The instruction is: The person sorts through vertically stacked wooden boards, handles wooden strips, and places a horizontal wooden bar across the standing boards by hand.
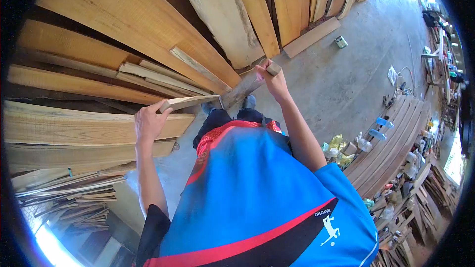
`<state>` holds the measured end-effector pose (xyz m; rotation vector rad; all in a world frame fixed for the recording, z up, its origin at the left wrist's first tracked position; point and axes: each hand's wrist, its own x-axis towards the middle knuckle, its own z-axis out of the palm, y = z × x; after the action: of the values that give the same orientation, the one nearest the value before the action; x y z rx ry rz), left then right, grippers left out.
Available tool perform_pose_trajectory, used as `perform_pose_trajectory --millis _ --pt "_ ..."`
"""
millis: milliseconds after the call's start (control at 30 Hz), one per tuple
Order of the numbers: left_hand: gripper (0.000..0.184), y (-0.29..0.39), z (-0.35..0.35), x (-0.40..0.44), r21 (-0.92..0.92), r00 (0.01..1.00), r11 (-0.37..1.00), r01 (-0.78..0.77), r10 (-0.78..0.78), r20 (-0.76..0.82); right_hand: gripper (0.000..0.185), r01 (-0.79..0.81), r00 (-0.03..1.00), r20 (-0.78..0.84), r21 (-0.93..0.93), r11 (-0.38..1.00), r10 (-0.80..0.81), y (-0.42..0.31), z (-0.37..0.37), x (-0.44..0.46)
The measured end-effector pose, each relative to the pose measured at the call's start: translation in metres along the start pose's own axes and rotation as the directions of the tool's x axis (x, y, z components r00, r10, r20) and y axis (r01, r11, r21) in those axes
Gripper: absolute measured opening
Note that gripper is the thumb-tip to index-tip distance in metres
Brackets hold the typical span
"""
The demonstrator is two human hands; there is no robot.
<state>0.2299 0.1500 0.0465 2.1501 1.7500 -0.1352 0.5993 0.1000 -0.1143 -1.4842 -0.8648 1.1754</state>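
Concrete floor (366, 69) is exposed ahead and right of the blue jersey (267, 178). Wide wooden boards (118, 10) are stacked and leaned ahead and left of the jersey. Brown planks (396, 143) are laid side by side to its right. Ahead-left of the jersey, a pale wooden batten (190, 102) is gripped near one end, the left hand (150, 122) being clamped on it. Ahead-right, a second batten (273, 69) is enclosed by the clamped right hand (270, 80); its squared end is exposed. A small container (341, 42) is noted farther ahead-right of the jersey.
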Motion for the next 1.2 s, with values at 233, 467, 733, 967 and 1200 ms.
perform_pose_trajectory --millis 233,467,733,967,1200 --pt "0.039 -0.002 0.037 0.024 0.015 1.000 1.000 0.019 -0.019 0.002 0.027 -0.001 0.998 0.067 0.000 1.000 0.002 -0.008 -0.004 -0.008" --pt "0.040 0.008 0.062 0.051 0.019 1.000 1.000 0.009 -0.009 -0.019 0.028 -0.021 0.997 0.081 0.038 0.999 0.017 -0.009 -0.008 -0.015" --pt "0.042 -0.015 0.095 0.082 -0.090 0.999 0.995 0.045 -0.043 0.023 0.025 -0.045 0.990 0.136 0.037 0.998 0.039 -0.012 -0.017 -0.022" --pt "0.047 -0.027 0.110 0.131 -0.140 0.990 0.980 0.140 -0.143 -0.014 0.023 -0.061 0.977 0.206 0.060 0.996 0.047 -0.011 -0.018 -0.026" --pt "0.048 -0.066 0.121 0.180 -0.131 0.987 0.985 0.112 -0.126 -0.101 0.027 0.017 0.982 0.184 0.125 0.992 -0.040 -0.006 -0.017 -0.030"
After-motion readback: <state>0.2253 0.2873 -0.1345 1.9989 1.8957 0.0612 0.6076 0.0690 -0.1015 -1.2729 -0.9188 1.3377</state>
